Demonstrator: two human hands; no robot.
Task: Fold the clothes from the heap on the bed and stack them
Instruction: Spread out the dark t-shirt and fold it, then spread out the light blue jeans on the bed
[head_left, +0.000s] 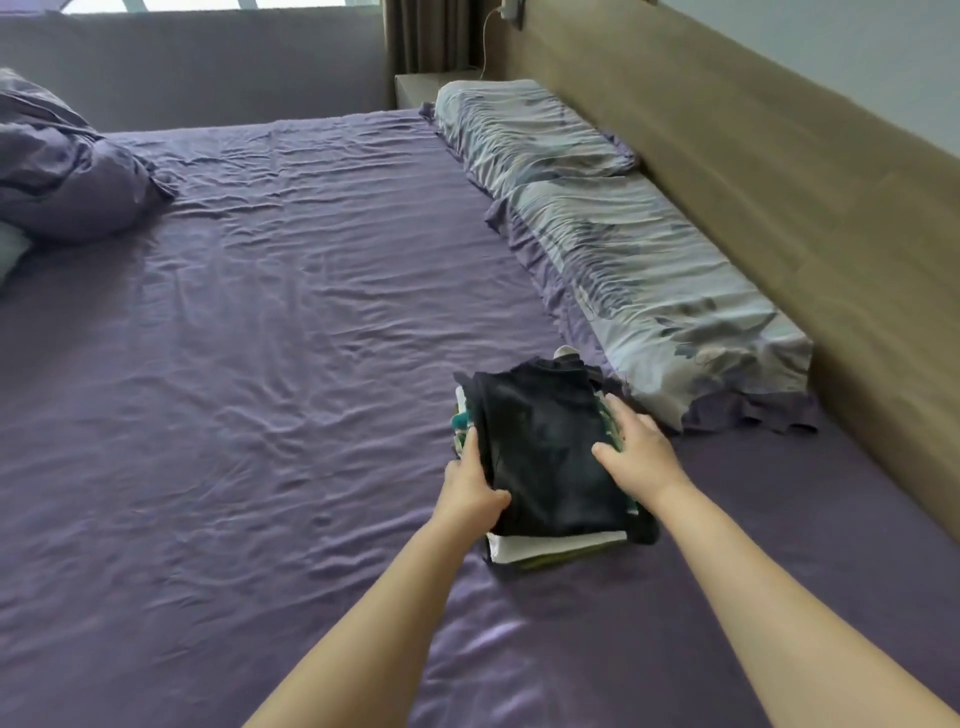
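The stack of folded clothes (550, 467) is sitting on the purple sheet (260, 364) toward the right side of the bed, just beside the near end of the patterned pillows (649, 291) that are lying along the headboard (779, 182). A dark garment (545, 447) is lying on top; white and green layers are showing beneath it at the near edge. The stack's long axis is running away from the person, tilted slightly to the left, so its two long flanks are facing the two hands. The left hand (470, 491) is gripping the left flank near the front corner, thumb curled over the dark top layer and fingers reaching along the side. The right hand (636, 452) is resting against the right flank with fingers fairly straight and spread, pressing rather than clasping; whether any fingertip is hooked under a layer cannot be told. Both hands are level with each other and equally near, the stack lying directly between them. No loose heap is appearing in view; a crumpled duvet (62, 171) is lying at far left. Judgement: folding appears finished or nearly so, and the hands are squaring the stack; an uneven squeeze could be sliding the top layers sideways.
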